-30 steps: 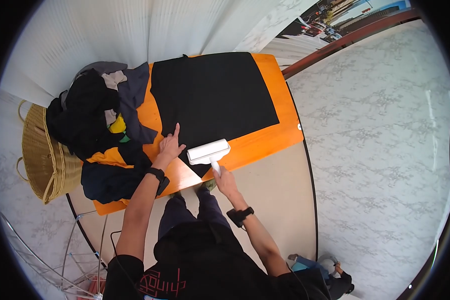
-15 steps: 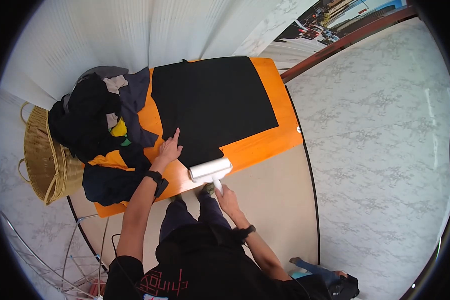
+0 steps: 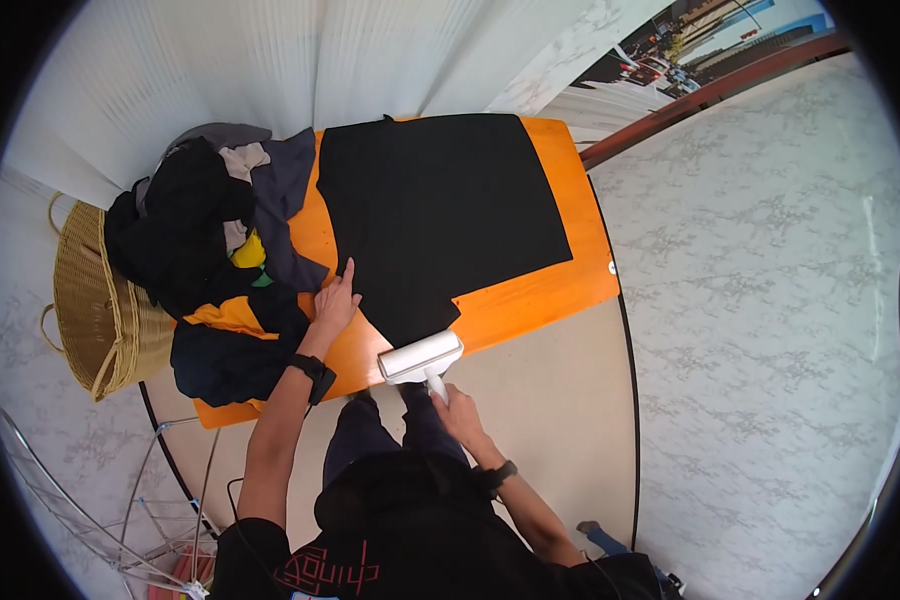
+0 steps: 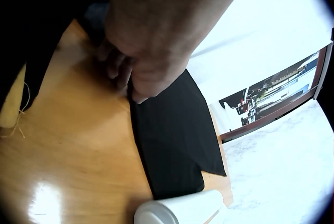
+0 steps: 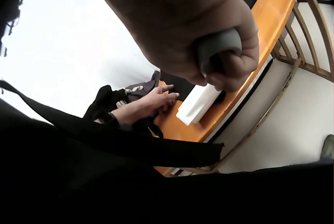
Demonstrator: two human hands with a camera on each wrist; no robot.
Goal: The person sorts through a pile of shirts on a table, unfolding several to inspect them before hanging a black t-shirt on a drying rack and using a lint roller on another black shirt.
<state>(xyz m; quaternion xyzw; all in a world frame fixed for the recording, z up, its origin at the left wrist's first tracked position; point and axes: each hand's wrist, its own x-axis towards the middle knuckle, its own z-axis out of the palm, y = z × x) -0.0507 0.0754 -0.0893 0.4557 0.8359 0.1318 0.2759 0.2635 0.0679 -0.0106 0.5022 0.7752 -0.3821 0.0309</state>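
Farthest to the left of the left hand (image 3: 337, 304), a wicker basket (image 3: 90, 290) is seen beside the table. Between it and that hand, a heap of clothes (image 3: 185, 225) is piled on the left part of the orange table (image 3: 530, 298), with dark, grey, yellow and orange pieces shown. The left hand is held palm down, its index finger extended and its other fingers loosely bent; nothing is gripped by it, and the left edge of the black cloth (image 3: 440, 200) is touched by it. The cloth is spread on the table, mostly beyond and to the right of that hand, with a narrower part brought down toward the right hand (image 3: 460, 418). The white roller (image 3: 420, 358) is held by its handle in the right hand, with the fingers curled round it. The roller's head is placed just ahead of that grip, at the near end of the cloth; whether the cloth is pressed by it cannot be told. A dark band is worn on each wrist.
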